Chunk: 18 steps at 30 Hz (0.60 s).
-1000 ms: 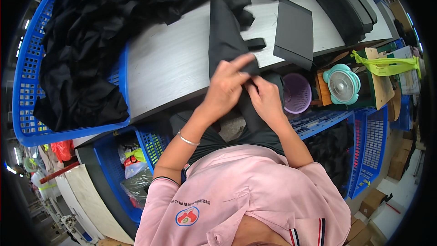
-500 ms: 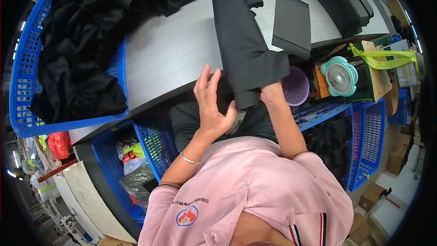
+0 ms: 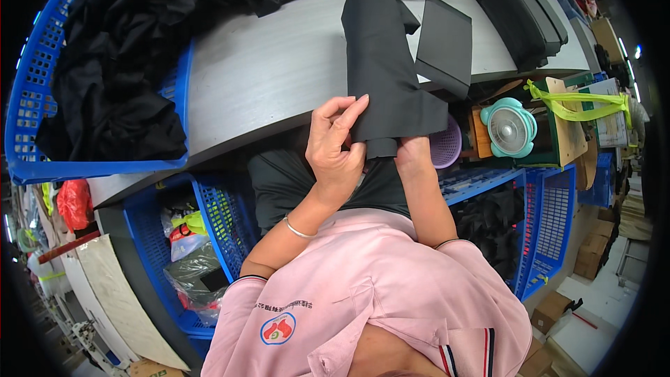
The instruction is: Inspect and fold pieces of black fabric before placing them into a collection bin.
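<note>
A long black fabric piece (image 3: 380,63) lies over the table's near edge, and its lower end hangs above my lap. At its left edge, my left hand (image 3: 335,139) has the fingertips and thumb closed on the cloth. My right hand (image 3: 414,153) grips the lower right end from beneath; the cloth covers most of its fingers. A narrow rolled or folded strip of the fabric shows between the two hands. Just right of this piece, a flat, dark, stiff-looking panel (image 3: 444,45) rests on the table.
The grey table (image 3: 269,63) carries a heap of black cloth (image 3: 125,63) in a blue basket (image 3: 105,171) at left, and a folded black stack (image 3: 520,21) at far right. A purple basket (image 3: 447,145), a teal fan (image 3: 510,128) and blue crates (image 3: 551,220) stand to the right.
My left hand has gone from open fingers beside the fabric to closed on its left edge. The fabric's far end has shifted slightly right, and the view has moved a little.
</note>
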Each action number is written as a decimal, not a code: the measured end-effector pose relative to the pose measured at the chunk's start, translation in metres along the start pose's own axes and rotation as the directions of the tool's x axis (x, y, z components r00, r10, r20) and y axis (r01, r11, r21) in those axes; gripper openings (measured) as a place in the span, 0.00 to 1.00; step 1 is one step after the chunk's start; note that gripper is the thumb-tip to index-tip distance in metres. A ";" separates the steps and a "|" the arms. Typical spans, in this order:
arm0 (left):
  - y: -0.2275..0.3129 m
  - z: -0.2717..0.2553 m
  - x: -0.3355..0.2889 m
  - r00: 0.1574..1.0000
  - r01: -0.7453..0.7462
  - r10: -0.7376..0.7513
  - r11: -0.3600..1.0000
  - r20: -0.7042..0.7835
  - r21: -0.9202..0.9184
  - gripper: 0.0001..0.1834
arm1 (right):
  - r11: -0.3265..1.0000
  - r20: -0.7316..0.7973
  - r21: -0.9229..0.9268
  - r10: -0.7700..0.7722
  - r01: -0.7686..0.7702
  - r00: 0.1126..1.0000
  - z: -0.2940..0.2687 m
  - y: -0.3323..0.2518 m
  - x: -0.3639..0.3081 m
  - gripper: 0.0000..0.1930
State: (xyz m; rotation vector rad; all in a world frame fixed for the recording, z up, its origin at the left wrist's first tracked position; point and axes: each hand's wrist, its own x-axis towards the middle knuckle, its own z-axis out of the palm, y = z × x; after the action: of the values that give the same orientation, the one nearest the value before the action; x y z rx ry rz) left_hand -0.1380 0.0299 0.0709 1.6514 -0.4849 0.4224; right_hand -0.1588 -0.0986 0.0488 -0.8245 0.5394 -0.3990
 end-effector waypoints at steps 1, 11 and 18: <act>0.000 0.000 -0.001 1.000 0.001 -0.001 1.000 0.002 -0.001 0.37 | 1.000 0.012 0.005 -0.016 0.016 1.000 -0.003 0.004 0.001 0.19; 0.003 -0.003 -0.003 0.999 0.002 -0.001 1.000 0.043 -0.006 0.31 | 0.996 0.006 -0.078 -0.031 0.032 0.999 0.003 0.002 0.004 0.20; -0.001 -0.008 -0.007 0.995 0.017 -0.017 1.000 0.094 0.007 0.34 | 1.000 -0.024 0.007 -0.010 0.010 1.000 -0.002 0.006 0.008 0.21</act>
State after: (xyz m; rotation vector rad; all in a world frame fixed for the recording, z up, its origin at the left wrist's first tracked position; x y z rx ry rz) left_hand -0.1435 0.0382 0.0668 1.6854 -0.5399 0.3344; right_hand -0.1525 -0.1007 0.0409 -0.8163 0.5559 -0.4207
